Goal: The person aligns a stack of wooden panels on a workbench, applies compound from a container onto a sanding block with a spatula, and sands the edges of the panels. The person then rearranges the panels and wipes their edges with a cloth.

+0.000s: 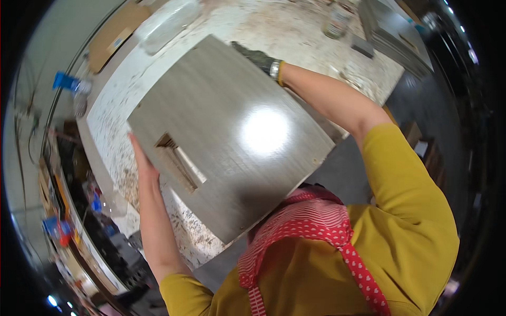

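A glossy grey wood-grain panel (221,100) lies tilted across the middle of the view, over the table. It has a rectangular slot (182,163) cut through its left part, and small holes near its corners. My bare left hand (142,157) grips the panel's left edge, with most fingers hidden beneath it. At the upper right edge, my right hand (257,58) holds the panel in a dark glove, its fingertips partly out of sight. Below the panel's right edge another grey surface shows; I cannot tell whether it is joined on.
The white table (274,26) is stained and speckled brown. A clear plastic-wrapped bundle (168,23) and brown cardboard (113,39) lie at the far left. At the far right are a glass jar (339,21), a small grey block (362,46) and stacked grey panels (395,39).
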`<state>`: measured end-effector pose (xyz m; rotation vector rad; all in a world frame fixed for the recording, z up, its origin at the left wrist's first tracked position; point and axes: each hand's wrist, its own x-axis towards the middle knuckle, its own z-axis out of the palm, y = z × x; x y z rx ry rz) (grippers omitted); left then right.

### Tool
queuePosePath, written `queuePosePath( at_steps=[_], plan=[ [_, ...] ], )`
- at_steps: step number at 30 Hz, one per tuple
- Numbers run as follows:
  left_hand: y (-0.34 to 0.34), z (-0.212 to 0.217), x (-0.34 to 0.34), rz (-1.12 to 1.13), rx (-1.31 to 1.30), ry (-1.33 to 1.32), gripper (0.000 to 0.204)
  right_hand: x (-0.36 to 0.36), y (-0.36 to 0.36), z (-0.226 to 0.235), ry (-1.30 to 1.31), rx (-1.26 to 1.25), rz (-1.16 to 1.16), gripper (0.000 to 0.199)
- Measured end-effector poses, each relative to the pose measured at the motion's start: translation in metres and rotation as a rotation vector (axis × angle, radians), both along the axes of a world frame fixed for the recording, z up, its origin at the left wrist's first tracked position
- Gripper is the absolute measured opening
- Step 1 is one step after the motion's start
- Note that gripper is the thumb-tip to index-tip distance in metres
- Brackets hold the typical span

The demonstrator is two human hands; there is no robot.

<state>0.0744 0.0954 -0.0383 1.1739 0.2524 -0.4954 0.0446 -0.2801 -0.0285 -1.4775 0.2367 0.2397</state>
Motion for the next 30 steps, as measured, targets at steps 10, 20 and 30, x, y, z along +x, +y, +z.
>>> queuePosePath(
  at_steps=[10, 20, 30],
  plan=[
    [-0.013, -0.019, -0.027, 0.087, 0.162, -0.043, 0.064, -0.002, 0.0, -0.033, -0.155, -0.021, -0.047, 0.058],
    [-0.037, -0.021, -0.06, 0.055, 0.226, -0.014, 0.06, -0.159, -0.005, -0.044, -0.437, -0.478, -0.042, 0.048],
    [-0.046, -0.014, -0.117, 0.07, 0.232, 0.013, 0.057, -0.167, -0.009, -0.047, -0.104, 0.806, -0.029, 0.039]
  ],
)
